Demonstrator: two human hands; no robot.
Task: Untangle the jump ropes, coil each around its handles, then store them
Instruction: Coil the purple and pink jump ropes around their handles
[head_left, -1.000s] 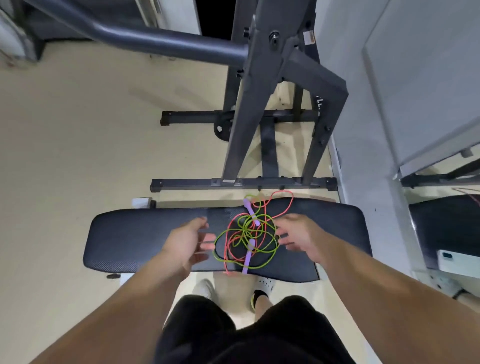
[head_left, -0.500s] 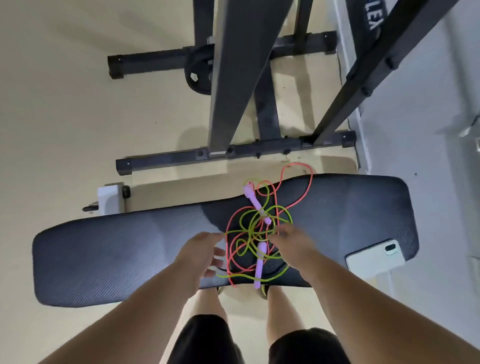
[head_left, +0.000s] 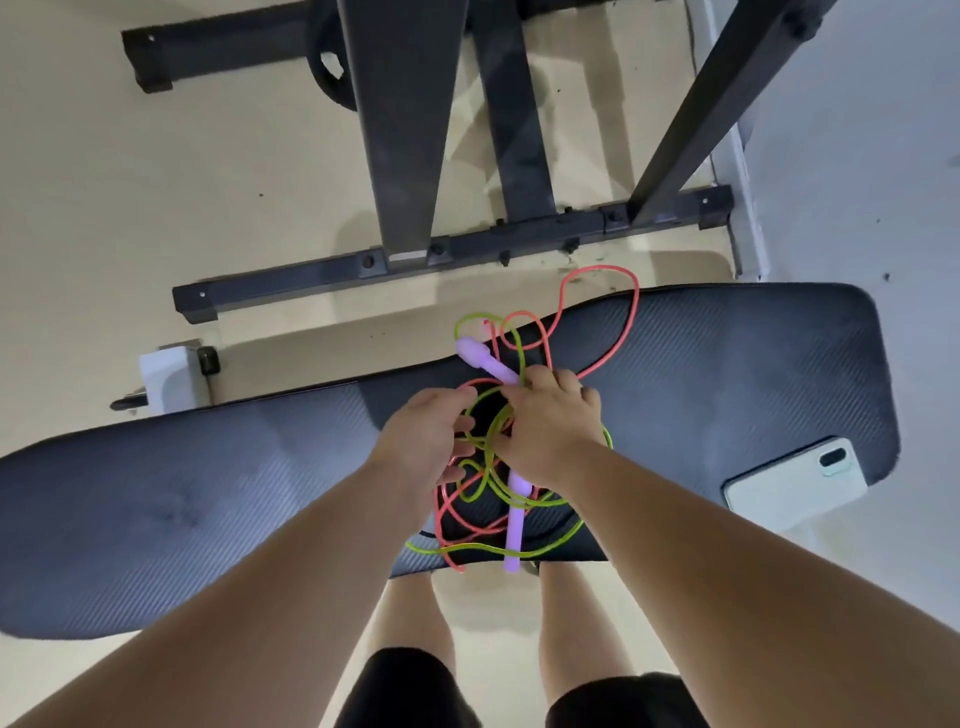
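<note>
Head cam: both hands are diving into the tangle now instead of flanking it like a moment ago.
Neon green rope (head_left: 566, 539), coral red rope (head_left: 637, 306) and lilac plastic handles (head_left: 483, 358) are lying knotted on the black padded bench (head_left: 208, 493); left hand (head_left: 421, 441) and right hand (head_left: 550, 431) are curling into loops, actual pinch unclear. Untangling's just starting.

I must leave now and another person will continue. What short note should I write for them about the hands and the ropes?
Left hand: fingers among strands at the tangle's left side; grip unclear.
Right hand: curled over the tangle's middle; grip hidden.
Green rope and red rope lie knotted together on the bench pad, with the upper purple handle and lower purple handle in the heap.
Done: nothing. Left: untangle, coil each, store.
</note>
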